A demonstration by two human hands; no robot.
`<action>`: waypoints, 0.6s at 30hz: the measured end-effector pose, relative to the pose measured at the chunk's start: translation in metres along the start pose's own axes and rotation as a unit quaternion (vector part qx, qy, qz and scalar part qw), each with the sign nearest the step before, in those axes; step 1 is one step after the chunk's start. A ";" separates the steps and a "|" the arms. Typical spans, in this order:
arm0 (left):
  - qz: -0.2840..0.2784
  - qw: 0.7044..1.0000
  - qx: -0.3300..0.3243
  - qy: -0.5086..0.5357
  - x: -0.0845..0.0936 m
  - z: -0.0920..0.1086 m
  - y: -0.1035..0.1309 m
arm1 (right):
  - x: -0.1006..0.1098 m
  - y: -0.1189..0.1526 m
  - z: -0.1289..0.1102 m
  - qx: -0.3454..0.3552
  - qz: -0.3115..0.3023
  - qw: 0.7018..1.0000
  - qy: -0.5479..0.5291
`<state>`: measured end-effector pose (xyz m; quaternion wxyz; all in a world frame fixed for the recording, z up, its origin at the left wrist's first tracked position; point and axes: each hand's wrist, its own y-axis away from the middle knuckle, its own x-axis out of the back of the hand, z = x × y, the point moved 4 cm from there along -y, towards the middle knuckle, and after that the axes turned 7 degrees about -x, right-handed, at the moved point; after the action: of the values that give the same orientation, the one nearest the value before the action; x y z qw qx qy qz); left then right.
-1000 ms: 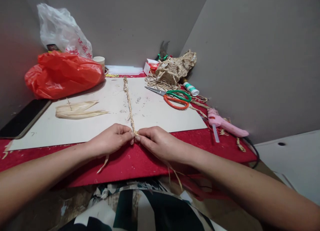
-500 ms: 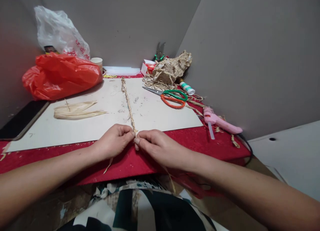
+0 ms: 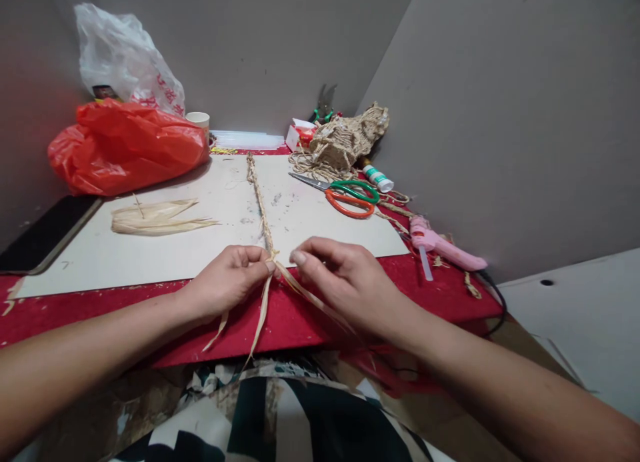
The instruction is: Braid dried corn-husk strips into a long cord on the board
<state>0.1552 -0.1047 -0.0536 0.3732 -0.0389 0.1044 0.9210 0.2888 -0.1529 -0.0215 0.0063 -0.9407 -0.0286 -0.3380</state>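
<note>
A thin braided cord of dried husk [image 3: 260, 205] runs down the white board toward me. My left hand [image 3: 233, 279] pinches its near end between thumb and fingers. From that end loose husk strands hang down: one pale strand [image 3: 263, 312] drops over the table edge, and another strand [image 3: 313, 299] slants right below my right hand. A further strip trails under my left hand. My right hand [image 3: 350, 282] is just right of the braid end, fingers loosely curled and thumb and forefinger slightly apart, nothing visible between them. Its lower fingers are hidden.
On the white board [image 3: 90, 255] lie flat dried husks [image 3: 157, 222] and scissors [image 3: 345, 195]. Beyond are a red plastic bag [image 3: 135, 145], a paper cup [image 3: 199, 122] and a rope bundle [image 3: 350, 139]. A phone [image 3: 45, 239] lies left, a pink glue gun [image 3: 445, 245] right.
My right hand has moved off the braid end, up and to the right, its fingers loosened. Strands it covered now show. My left hand still pinches the braid. The view has shifted slightly.
</note>
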 end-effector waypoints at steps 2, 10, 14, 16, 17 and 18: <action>-0.014 1.000 -0.001 0.008 -0.001 0.001 0.000 | -0.005 -0.010 0.009 -0.030 -0.040 0.995 -0.091; -0.066 0.992 -0.030 -0.102 0.007 -0.001 -0.005 | -0.034 -0.027 0.031 -0.155 -0.290 0.911 -0.250; -0.106 0.967 -0.076 -0.220 0.012 0.002 -0.007 | -0.037 -0.028 0.033 -0.201 -0.323 0.874 -0.302; -0.096 0.942 -0.079 -0.311 0.017 0.004 -0.006 | -0.041 -0.026 0.034 -0.227 -0.309 0.858 -0.341; -0.093 0.927 -0.080 -0.353 0.019 0.005 -0.006 | -0.043 -0.025 0.034 -0.239 -0.295 0.854 -0.357; -0.094 0.912 -0.082 -0.390 0.020 0.007 -0.005 | -0.045 -0.024 0.033 -0.248 -0.276 0.853 -0.368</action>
<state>0.1441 -0.0862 -0.0506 0.4644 0.2831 -0.1294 0.8291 0.2738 -0.1304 -0.0761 -0.3316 -0.9200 -0.2030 0.0488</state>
